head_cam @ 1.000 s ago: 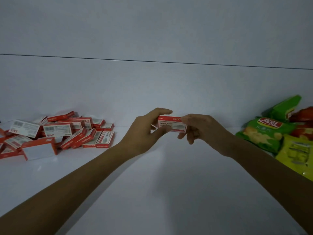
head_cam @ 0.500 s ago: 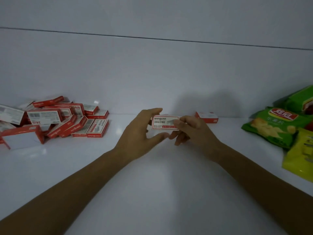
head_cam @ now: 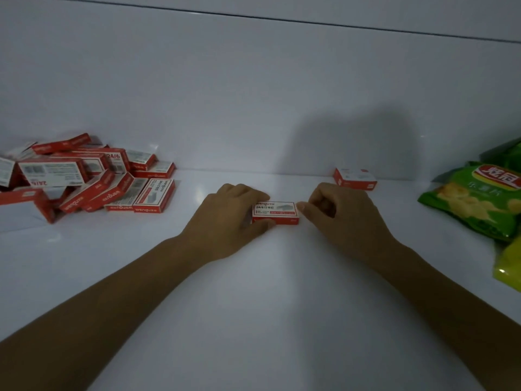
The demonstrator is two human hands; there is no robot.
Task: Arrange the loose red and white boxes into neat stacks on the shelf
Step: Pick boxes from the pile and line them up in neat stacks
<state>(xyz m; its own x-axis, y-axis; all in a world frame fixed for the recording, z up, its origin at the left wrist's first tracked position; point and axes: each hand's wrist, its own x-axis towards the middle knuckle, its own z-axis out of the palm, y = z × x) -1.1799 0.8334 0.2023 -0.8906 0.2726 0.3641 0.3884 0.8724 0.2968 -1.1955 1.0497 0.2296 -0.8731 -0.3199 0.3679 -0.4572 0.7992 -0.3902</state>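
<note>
Both forearms run off the bottom edge. On the white shelf one small red and white cardboard box lies flat. The left hand grips it, thumb on the near edge, and covers its left end. The right hand is curled up, one fingertip touching the box's right end. Right of that box, a yellow-green snack bag and a green chip bag are cropped. Behind-right of it sits one lone red and white box. Far left of it, a jumbled pile of red and white boxes is cut off, so no clean count.
</note>
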